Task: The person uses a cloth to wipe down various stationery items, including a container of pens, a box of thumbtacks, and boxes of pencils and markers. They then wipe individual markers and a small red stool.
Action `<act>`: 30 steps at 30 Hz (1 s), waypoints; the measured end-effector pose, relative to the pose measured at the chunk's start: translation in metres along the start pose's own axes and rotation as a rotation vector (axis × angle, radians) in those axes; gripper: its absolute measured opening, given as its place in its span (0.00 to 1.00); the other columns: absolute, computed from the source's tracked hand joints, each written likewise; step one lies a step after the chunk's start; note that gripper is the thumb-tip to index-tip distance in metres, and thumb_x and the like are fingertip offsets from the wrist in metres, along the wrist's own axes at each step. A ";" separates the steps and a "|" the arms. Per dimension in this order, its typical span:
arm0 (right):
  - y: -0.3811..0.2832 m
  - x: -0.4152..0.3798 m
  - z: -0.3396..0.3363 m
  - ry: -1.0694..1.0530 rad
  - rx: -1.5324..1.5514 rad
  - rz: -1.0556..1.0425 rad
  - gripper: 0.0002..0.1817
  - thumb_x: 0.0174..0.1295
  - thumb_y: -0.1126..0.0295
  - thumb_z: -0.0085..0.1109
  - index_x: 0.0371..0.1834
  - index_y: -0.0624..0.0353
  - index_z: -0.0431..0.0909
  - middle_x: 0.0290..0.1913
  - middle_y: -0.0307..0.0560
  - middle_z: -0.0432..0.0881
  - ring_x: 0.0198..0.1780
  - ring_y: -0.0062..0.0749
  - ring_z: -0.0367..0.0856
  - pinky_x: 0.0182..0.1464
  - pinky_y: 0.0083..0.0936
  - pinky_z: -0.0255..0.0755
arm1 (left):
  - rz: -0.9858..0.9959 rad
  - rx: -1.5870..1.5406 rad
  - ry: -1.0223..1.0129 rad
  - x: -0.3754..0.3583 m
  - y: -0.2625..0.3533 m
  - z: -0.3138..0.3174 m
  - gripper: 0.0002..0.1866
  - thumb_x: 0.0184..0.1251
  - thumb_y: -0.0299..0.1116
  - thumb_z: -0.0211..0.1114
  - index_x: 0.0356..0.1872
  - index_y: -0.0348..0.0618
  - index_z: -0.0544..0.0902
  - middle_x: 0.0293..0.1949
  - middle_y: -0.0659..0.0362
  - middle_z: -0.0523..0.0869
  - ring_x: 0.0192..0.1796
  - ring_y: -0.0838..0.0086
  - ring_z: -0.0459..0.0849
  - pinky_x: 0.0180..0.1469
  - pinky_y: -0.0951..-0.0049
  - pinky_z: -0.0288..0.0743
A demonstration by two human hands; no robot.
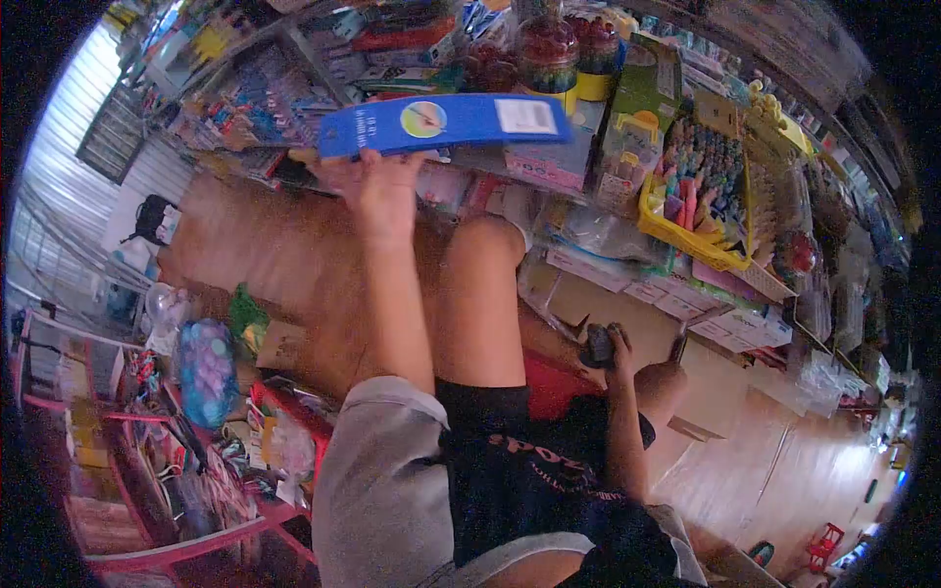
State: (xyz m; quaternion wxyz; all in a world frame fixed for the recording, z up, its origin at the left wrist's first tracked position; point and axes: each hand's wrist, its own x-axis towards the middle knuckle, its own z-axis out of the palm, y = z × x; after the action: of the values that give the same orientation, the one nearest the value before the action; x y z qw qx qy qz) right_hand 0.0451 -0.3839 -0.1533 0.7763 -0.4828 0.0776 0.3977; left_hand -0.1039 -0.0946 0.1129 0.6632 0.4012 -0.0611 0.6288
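Observation:
A long blue box (466, 122) with a round picture and a white barcode label is raised in front of the shelf. My left hand (387, 191) grips it by its lower left edge, fingers partly hidden behind it. Lower down on the right, my right hand (619, 355) is closed around a dark grey, crumpled thing (596, 346) that looks like a cloth. It is near my knee, above an open cardboard carton (711, 387).
Crowded shelves run along the far side. A yellow basket (720, 257) full of coloured pens stands there, beside a clear yellow-handled box (627, 157). At left are a pink-edged rack (186, 554) and a bag of purple balls (206, 372). A small red chair (825, 545) stands on the floor.

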 end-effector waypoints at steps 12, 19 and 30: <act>-0.074 -0.051 0.041 -0.056 0.322 -0.390 0.22 0.57 0.64 0.39 0.54 0.62 0.63 0.50 0.51 0.69 0.50 0.36 0.69 0.53 0.28 0.62 | -1.069 -0.344 0.054 -0.077 -0.116 0.049 0.28 0.59 0.53 0.45 0.49 0.39 0.65 0.46 0.51 0.72 0.46 0.61 0.73 0.43 0.52 0.70; -0.141 -0.065 0.148 0.154 -0.839 -1.273 0.26 0.47 0.77 0.53 0.53 0.64 0.61 0.48 0.52 0.69 0.50 0.38 0.66 0.53 0.26 0.58 | -1.350 -0.115 -0.024 -0.119 -0.139 0.062 0.24 0.59 0.51 0.47 0.47 0.42 0.70 0.42 0.56 0.77 0.44 0.67 0.76 0.47 0.67 0.70; -0.096 -0.079 0.140 -0.035 -1.167 -1.175 0.16 0.42 0.77 0.57 0.39 0.58 0.75 0.37 0.50 0.73 0.38 0.39 0.73 0.42 0.27 0.66 | -1.135 -0.175 -0.057 -0.107 -0.136 0.057 0.19 0.60 0.46 0.48 0.44 0.42 0.72 0.36 0.57 0.78 0.36 0.73 0.78 0.38 0.72 0.73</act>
State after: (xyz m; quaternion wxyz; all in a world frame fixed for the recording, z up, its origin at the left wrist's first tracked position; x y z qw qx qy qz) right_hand 0.0218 -0.3341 0.0257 0.4833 -0.7638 -0.4185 -0.0889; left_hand 0.0187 -0.1976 0.0267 0.9257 0.3314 0.0940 0.1561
